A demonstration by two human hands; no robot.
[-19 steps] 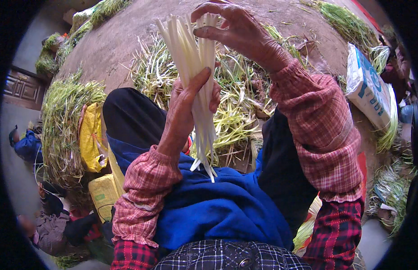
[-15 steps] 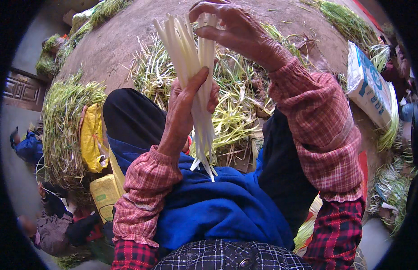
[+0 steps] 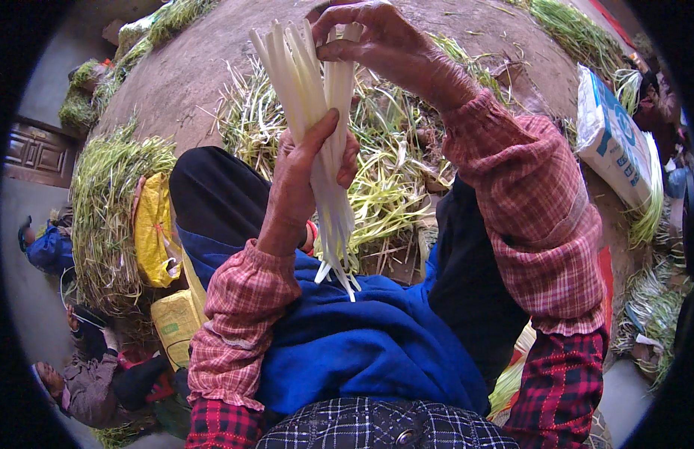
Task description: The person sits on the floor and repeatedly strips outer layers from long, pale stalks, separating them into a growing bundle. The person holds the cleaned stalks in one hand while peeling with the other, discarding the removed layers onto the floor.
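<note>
Upright before me stands a bundle of long pale leek-like stalks (image 3: 293, 71), white to faint yellow, its thin ends hanging down over the blue cloth (image 3: 362, 329) on my lap. My left hand (image 3: 308, 161) is wrapped round its middle, thumb across the front. Up at the top ends, my right hand (image 3: 366, 37) curls its thumb and fingers round the right-hand part of the stalks; some of its fingertips are hidden behind them. The stalks fan apart into two groups above my left thumb.
Loose green and yellow leaves (image 3: 388, 187) lie heaped on the floor between my knees. A big pile of greens (image 3: 104, 224) and a yellow sack (image 3: 154, 232) are at left. At right stands a white and blue package (image 3: 612, 142). Another person (image 3: 93, 382) sits at lower left.
My right hand has shifted slightly left and up along with the bundle's top. My left hand keeps its hold, moved a touch left.
</note>
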